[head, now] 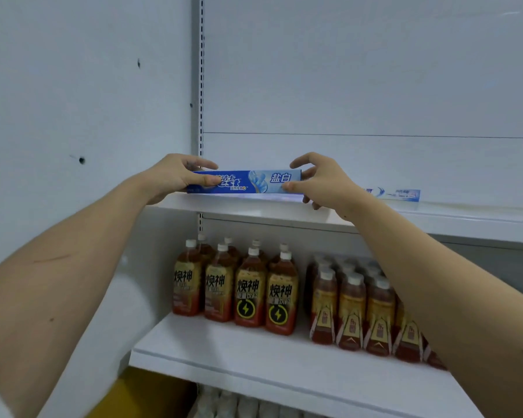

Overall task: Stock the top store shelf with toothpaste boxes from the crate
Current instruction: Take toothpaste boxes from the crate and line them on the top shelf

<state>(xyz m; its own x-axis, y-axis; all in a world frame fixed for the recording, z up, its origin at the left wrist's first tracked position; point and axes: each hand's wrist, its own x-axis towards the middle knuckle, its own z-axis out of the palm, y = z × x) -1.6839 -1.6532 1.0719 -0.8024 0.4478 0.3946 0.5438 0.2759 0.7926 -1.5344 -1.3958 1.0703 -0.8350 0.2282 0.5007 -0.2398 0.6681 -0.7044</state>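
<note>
Holding the toothpaste box at frame centre on the top shelf front edge: left hand pinches its left end, right hand its right; uneven release could tip it off the lip

The toothpaste box looks like printed cardboard, blue with a slight gloss. It stands on the top shelf, a smooth white board with a soft satin sheen, seemingly painted metal. Right of the toothpaste box, a second box has a paler printed face. Behind the toothpaste box, the back panel is matt white; the slotted upright reads as grey metal. Below the toothpaste box, the bottles are clear plastic with glossy labels and white plastic caps.
</note>
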